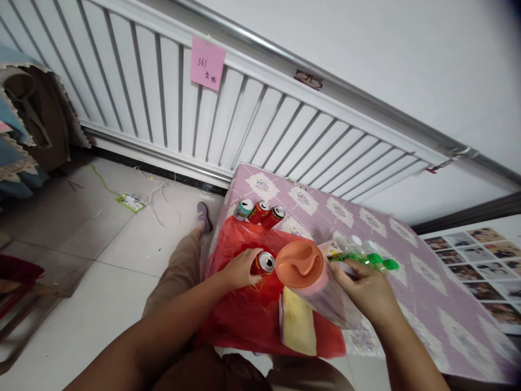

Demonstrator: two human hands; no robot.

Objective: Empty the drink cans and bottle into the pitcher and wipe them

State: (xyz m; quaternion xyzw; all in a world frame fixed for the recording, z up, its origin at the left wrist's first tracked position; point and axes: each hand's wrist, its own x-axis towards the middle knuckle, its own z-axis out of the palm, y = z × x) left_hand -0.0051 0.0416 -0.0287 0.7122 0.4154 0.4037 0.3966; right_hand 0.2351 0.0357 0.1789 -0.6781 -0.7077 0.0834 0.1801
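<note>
My left hand [245,270] is closed around an open red drink can [265,264] standing over a red plastic bag [236,309]. In my right hand [366,290] is the handle of a clear pitcher [331,298] with an orange lid [296,263]. The pitcher tilts toward the can, its lid close to the can's top. A folded yellow cloth [298,323] lies on the bag below the pitcher. Beyond my left hand stand a green can [244,209], a red can [259,211] and another red can [273,216] in a row.
Several clear bottles with green and white caps [372,258] lie right of the pitcher on the flowered tablecloth [337,209]. A white radiator [260,117] runs behind the table, with a pink note [207,62] on it. A power strip [130,202] and cables lie on the floor.
</note>
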